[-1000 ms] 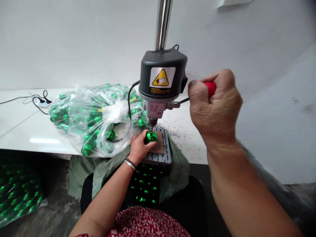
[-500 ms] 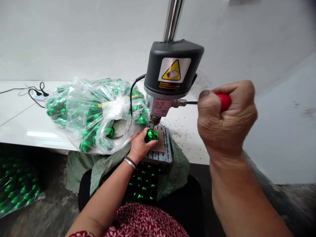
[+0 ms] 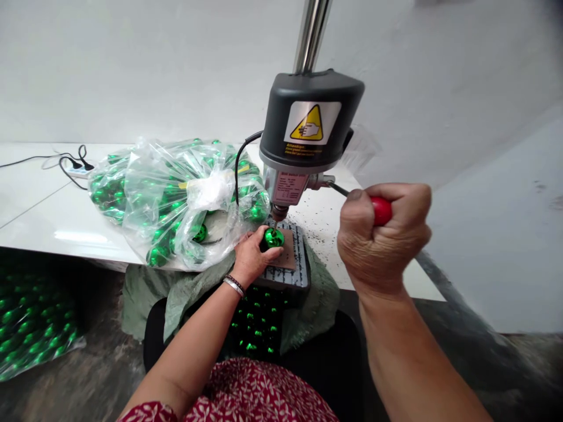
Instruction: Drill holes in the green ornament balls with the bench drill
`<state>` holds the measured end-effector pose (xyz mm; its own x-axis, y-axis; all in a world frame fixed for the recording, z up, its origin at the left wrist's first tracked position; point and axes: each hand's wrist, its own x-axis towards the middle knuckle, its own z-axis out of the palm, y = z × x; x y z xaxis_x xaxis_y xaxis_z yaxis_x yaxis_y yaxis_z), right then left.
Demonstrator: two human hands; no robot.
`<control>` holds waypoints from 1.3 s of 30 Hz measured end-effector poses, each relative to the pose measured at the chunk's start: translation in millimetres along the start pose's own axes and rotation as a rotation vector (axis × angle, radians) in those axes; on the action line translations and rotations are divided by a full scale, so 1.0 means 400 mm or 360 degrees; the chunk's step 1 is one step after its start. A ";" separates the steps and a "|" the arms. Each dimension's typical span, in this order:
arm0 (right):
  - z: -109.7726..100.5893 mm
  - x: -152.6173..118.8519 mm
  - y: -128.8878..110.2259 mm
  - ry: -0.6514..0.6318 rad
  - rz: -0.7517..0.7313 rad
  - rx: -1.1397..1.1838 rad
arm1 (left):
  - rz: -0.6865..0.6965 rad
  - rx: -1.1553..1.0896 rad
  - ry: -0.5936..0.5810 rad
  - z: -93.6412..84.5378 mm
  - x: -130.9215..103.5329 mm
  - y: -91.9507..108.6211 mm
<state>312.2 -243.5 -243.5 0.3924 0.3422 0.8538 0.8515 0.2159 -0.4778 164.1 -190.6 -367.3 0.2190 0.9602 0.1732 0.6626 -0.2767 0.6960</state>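
Note:
My left hand (image 3: 254, 253) grips a shiny green ball (image 3: 274, 237) between thumb and fingers, on a brown board (image 3: 288, 252) over the drill press base (image 3: 301, 266). Directly above the ball is the chuck (image 3: 279, 212) of the drill press (image 3: 308, 123); its thin bit reaches down to the ball's top. Whether the bit has entered the ball I cannot tell. My right hand (image 3: 382, 240) is closed around the red knob (image 3: 381, 211) of the press's feed lever (image 3: 338, 188), to the right of the machine.
A clear plastic bag (image 3: 145, 193) full of green balls lies left of the press on the white table (image 3: 35, 228). Another bag of balls (image 3: 35, 328) is at lower left. Dark shavings dot the table. Green cloth (image 3: 316, 299) hangs below the base, beside more balls (image 3: 257, 322). A power strip (image 3: 79, 170) lies far left.
My right hand has pulled the lever's red knob down and a little to the left. My left hand still holds the ball beneath the bit. The view has shifted slightly.

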 end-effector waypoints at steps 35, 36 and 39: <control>0.046 0.189 -0.052 -0.0228 0.0476 -0.0085 | 0.0294 0.0069 0.0177 -0.255 -0.105 -0.063; 0.047 0.189 -0.052 -0.0213 0.0474 -0.0079 | 0.0240 0.0268 0.0224 -0.272 -0.074 -0.077; 0.047 0.189 -0.054 -0.0186 0.0463 -0.0026 | -0.0085 0.0962 -0.0123 -0.317 0.018 -0.120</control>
<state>317.1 -205.1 -172.8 0.5784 0.4906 0.6518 0.7153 0.0792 -0.6944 43.1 -165.8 -311.0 0.2107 0.9741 0.0820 0.9583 -0.2224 0.1797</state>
